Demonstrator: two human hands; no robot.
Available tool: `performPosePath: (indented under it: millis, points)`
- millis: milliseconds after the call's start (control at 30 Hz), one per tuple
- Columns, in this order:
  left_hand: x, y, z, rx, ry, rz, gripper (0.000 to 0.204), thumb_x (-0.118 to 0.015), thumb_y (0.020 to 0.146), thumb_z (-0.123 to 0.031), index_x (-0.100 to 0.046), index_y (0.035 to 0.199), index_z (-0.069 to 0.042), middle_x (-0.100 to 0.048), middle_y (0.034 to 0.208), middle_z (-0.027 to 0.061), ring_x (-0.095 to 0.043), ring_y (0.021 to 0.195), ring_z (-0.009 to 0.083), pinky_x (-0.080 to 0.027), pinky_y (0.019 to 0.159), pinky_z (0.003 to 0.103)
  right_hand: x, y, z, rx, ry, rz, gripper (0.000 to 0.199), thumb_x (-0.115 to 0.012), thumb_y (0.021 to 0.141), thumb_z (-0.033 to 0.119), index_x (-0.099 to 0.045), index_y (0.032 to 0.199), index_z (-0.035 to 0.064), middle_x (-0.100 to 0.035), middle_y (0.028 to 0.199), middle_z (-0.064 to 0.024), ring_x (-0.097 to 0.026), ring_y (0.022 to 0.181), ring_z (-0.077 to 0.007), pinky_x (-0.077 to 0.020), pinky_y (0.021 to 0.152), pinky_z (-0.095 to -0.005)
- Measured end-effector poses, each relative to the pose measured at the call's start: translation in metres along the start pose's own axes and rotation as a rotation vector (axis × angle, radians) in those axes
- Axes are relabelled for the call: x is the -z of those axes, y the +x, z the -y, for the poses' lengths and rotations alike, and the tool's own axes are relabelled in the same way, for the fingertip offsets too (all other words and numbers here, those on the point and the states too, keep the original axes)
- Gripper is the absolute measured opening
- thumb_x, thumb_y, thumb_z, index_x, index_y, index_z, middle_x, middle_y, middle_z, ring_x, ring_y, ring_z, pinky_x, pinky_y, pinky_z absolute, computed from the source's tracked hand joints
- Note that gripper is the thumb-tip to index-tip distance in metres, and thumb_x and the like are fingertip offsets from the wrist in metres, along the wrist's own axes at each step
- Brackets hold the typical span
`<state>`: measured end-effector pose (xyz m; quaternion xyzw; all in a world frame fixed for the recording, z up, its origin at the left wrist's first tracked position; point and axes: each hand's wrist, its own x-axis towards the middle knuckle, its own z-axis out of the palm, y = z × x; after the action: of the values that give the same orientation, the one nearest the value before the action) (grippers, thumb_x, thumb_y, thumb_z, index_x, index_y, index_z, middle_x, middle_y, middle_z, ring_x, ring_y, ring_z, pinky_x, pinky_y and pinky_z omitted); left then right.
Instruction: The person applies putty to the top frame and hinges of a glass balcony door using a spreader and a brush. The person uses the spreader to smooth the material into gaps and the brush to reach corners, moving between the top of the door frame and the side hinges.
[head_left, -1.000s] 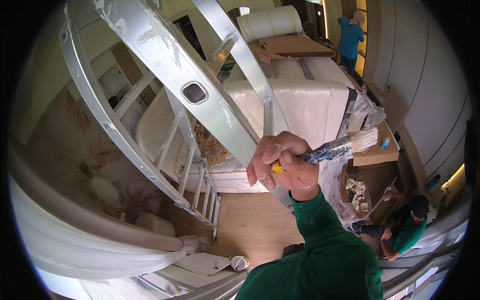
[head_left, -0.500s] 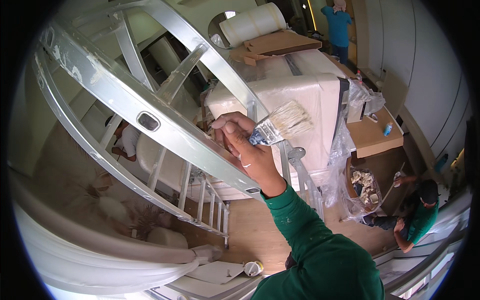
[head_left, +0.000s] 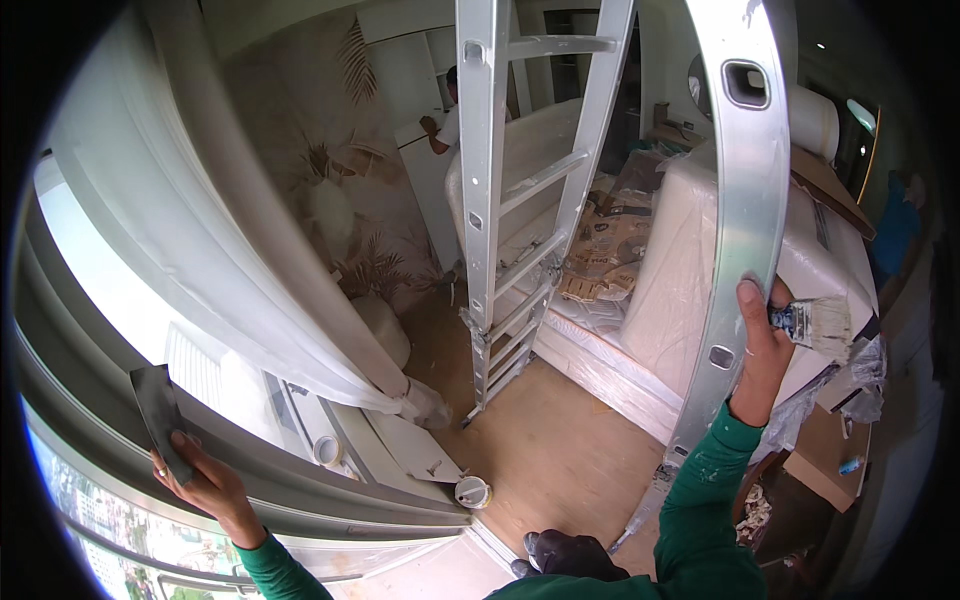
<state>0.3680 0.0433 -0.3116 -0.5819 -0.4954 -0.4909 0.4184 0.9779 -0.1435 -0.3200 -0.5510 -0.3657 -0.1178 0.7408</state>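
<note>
My left hand [head_left: 208, 488], low at the left, is closed on a flat dark grey rectangular piece [head_left: 157, 405], which it holds up beside the window frame. What kind of thing it is, I cannot tell. At the right, my right hand [head_left: 765, 345] grips a paintbrush [head_left: 822, 325] with pale, paint-caked bristles and a smeared handle. This same hand rests against the side rail of an aluminium ladder [head_left: 738, 190], its thumb lying on the metal. The bristles point right, away from the rail.
Another ladder section with rungs [head_left: 540, 180] rises in the middle. Plastic-wrapped furniture [head_left: 680, 260] stands behind. White curtains [head_left: 190, 190] hang at the left by the window. A paint bucket [head_left: 472, 491] sits on the floor below. A person [head_left: 440, 130] is partly hidden behind the ladder.
My view has swung left and down toward the window. My left hand with the dark piece has come into view. My right hand still holds the paintbrush by the ladder rail.
</note>
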Motion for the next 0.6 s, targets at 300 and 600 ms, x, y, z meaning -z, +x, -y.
performPosePath:
  millis: [300, 600]
  points:
    - [-0.006, 0.013, -0.013, -0.175, -0.016, -0.208, 0.023, -0.056, 0.105, -0.013, -0.071, 0.105, 0.004, -0.073, 0.093, 0.018, -0.07, 0.085, 0.0337, -0.053, 0.078, 0.043, -0.006, -0.003, 0.003, 0.012, 0.058, -0.073, 0.051, -0.081, 0.091, 0.034, -0.071, 0.121, -0.0056, -0.071, 0.111, -0.0096, -0.064, 0.099, -0.0165, -0.0475, 0.093, -0.0276]
    - [-0.009, 0.016, -0.025, -0.196, -0.071, -0.34, 0.023, -0.059, 0.101, -0.022, -0.074, 0.09, -0.007, -0.064, 0.068, 0.0107, -0.064, 0.072, 0.0304, -0.04, 0.068, 0.041, 0.01, 0.042, -0.031, 0.26, -0.091, 0.041, 0.045, -0.079, 0.093, 0.037, -0.075, 0.11, -0.0048, -0.07, 0.103, -0.0057, -0.06, 0.097, -0.0129, -0.044, 0.093, -0.0252]
